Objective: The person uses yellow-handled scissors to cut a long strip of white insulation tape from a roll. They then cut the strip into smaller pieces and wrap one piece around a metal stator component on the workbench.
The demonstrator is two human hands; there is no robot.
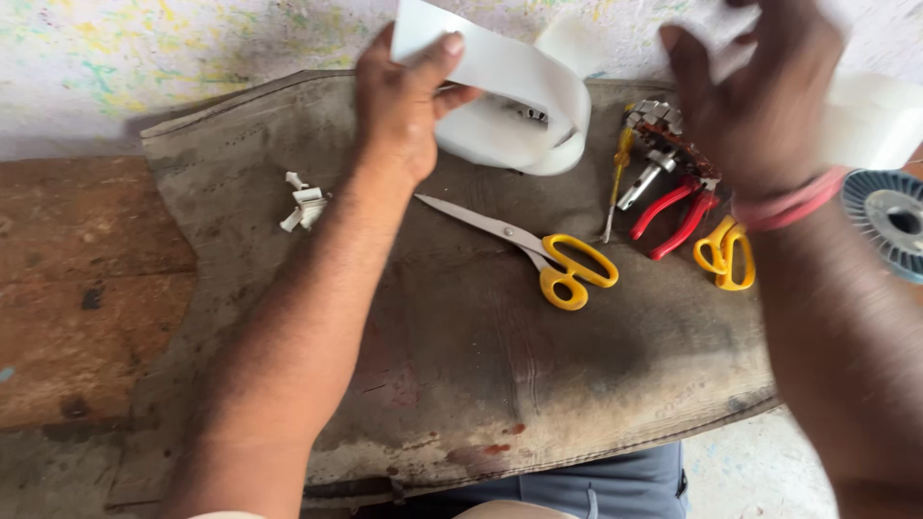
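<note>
White sheet (500, 72) gripped by left hand (399, 106), pulled off roll; right hand (760, 96) blurred, grip can't be told. Scissors (538, 252) needed next, probably.

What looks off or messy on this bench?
Small white scraps lie loose on the worn, stained mat, left of the left hand. The left hand holds a curled white strip. Nothing is spilled.
</note>
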